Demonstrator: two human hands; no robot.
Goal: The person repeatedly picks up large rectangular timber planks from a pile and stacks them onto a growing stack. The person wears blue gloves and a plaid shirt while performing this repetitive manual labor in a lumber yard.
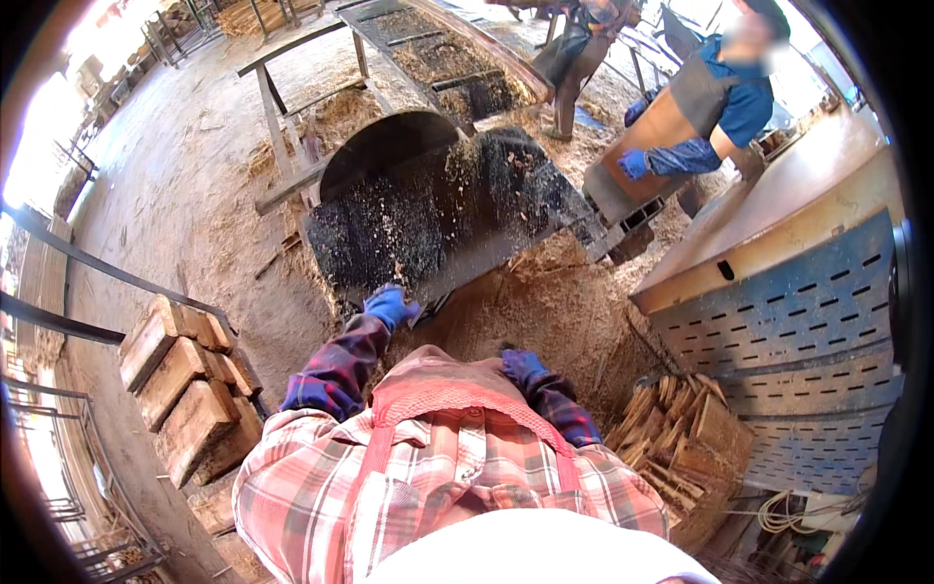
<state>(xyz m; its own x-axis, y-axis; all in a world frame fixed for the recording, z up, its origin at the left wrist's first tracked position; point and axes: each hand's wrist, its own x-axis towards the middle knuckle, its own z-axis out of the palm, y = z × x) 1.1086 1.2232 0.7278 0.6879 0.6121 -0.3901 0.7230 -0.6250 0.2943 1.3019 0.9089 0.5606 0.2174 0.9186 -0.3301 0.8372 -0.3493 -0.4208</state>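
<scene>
A black metal machine table [438, 234], sprinkled with sawdust and wood chips, stands in front of me. My left hand [391, 306], in a blue glove, is at its near left edge with the fingers apart; I see nothing held in it. Close to my body, over the sawdust-covered floor, is my right hand [523, 364], also gloved in blue. Its fingers are partly hidden, and a small dark spot beside them is too small to name. A dark half-round plate [384, 151] rises at the table's far left side.
Thick wooden blocks [199, 409] are stacked to my left. Cut wood pieces [671, 438] lie at my right, beside a slotted blue-grey metal panel [788, 341]. Across the table, a co-worker [671, 127] in apron and blue gloves stands at the right. Sawdust [555, 311] covers the floor.
</scene>
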